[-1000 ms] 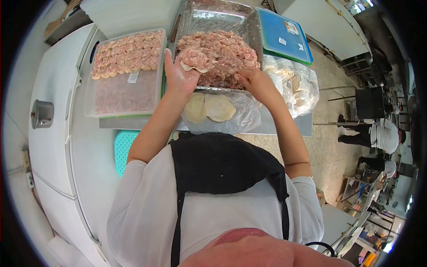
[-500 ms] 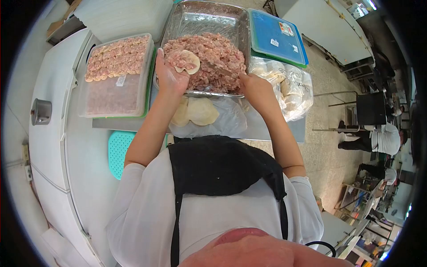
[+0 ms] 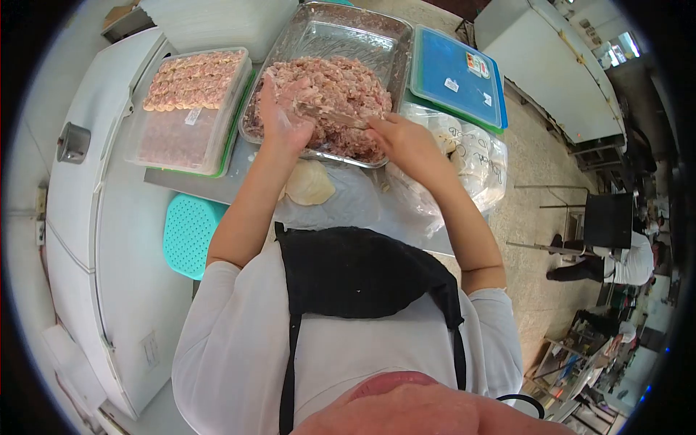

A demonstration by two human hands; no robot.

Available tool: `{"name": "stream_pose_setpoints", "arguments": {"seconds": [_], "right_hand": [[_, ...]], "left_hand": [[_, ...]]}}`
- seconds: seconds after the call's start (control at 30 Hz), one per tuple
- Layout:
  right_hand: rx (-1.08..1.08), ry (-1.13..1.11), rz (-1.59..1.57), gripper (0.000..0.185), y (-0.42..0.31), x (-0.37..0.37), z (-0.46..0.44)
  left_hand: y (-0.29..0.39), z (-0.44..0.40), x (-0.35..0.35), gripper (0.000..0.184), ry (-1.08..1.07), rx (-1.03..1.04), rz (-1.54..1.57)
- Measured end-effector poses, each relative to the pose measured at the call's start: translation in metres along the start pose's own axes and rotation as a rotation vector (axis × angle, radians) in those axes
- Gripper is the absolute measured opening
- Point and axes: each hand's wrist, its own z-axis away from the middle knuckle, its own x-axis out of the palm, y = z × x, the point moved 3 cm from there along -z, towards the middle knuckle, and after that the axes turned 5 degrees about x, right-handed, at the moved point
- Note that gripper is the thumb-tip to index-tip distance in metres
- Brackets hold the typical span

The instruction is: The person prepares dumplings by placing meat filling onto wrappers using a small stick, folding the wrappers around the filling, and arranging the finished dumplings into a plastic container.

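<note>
My left hand (image 3: 288, 122) is curled over the near-left part of the metal tray (image 3: 348, 35), its fingers closed round a meat-topped dough wrapper that is now mostly hidden. My right hand (image 3: 402, 139) grips a flat, narrow spreader (image 3: 335, 114), whose meat-smeared blade reaches left to my left hand. Under both hands, a mound of ground meat (image 3: 341, 78) fills the nearer part of the tray. Round, pale dough wrappers (image 3: 309, 183) lie on a plastic bag (image 3: 337, 206) at the table's near edge, below my left wrist.
To the left stands a clear container (image 3: 177, 141) with rows of meat dumplings. Blue-lidded containers (image 3: 453, 72) and a bag of wrappers (image 3: 471, 156) lie on the right. A turquoise perforated stool (image 3: 190, 235) is at lower left. Two people work far right.
My left hand has closed over the meat-topped wrapper, which lay open on it before. My right hand has moved left, bringing the spreader's blade to it. The view has turned slightly.
</note>
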Motion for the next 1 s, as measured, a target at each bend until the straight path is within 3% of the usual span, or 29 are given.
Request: {"name": "stream_pose_setpoints", "arguments": {"seconds": [0.03, 0.1, 0.13, 0.2, 0.23, 0.3, 0.33, 0.4, 0.53, 0.6, 0.63, 0.7, 0.8, 0.9, 0.93, 1.0], "right_hand": [[-0.013, 0.001, -0.005, 0.024, 0.007, -0.005, 0.002], [0.186, -0.018, -0.499, 0.032, 0.024, -0.017, 0.005], [0.18, -0.016, -0.503, 0.032, 0.027, -0.021, 0.006], [0.273, -0.214, -0.655, 0.037, 0.032, -0.023, 0.009], [0.269, -0.214, -0.66, 0.037, 0.029, -0.03, 0.01], [0.245, -0.349, -0.628, 0.035, 0.02, -0.037, 0.014], [0.241, -0.348, -0.634, 0.035, 0.02, -0.035, 0.016], [0.072, -0.253, -0.572, 0.036, 0.018, -0.028, 0.02], [0.023, -0.243, -0.617, 0.035, 0.04, 0.005, 0.013], [-0.026, -0.135, -0.488, 0.032, 0.06, 0.014, 0.005], [-0.03, -0.136, -0.489, 0.032, 0.054, 0.01, 0.006], [0.013, 0.044, -0.021, 0.027, 0.037, -0.005, 0.008], [-0.127, 0.167, -0.103, 0.026, 0.01, 0.009, 0.016], [0.041, -0.019, -0.026, 0.028, 0.065, 0.048, 0.008], [0.109, -0.109, 0.065, 0.029, 0.068, 0.042, 0.002], [0.197, -0.194, 0.068, 0.029, 0.064, 0.016, 0.009]], "left_hand": [[0.001, 0.003, -0.001, 0.06, 0.003, 0.014, 0.001], [0.005, 0.011, 0.01, 0.053, -0.47, 0.059, -0.183], [0.008, 0.014, 0.009, 0.053, -0.471, 0.064, -0.188], [0.01, 0.021, 0.013, 0.066, -0.573, 0.145, -0.804], [0.011, 0.023, 0.018, 0.066, -0.571, 0.148, -0.809], [0.019, 0.035, 0.041, 0.062, -0.769, 0.85, -1.538], [0.022, 0.036, 0.044, 0.062, -0.767, 0.851, -1.545], [0.021, 0.034, 0.041, 0.053, -0.957, 0.38, -1.536], [0.019, 0.024, 0.03, 0.042, -0.998, 0.482, -1.784], [0.016, 0.025, 0.027, 0.046, -0.686, 0.387, -2.053], [0.015, 0.014, 0.015, 0.046, -0.682, 0.389, -2.054], [0.016, -0.027, -0.028, 0.052, -0.47, 0.354, -1.814], [0.015, -0.045, -0.052, 0.065, -0.524, 0.19, -1.631], [0.016, -0.014, -0.016, 0.063, -0.494, 0.128, -1.808], [0.02, -0.002, -0.009, 0.063, -0.491, 0.137, -1.808], [0.03, 0.024, 0.006, 0.053, -0.551, 0.508, -1.896]]}}
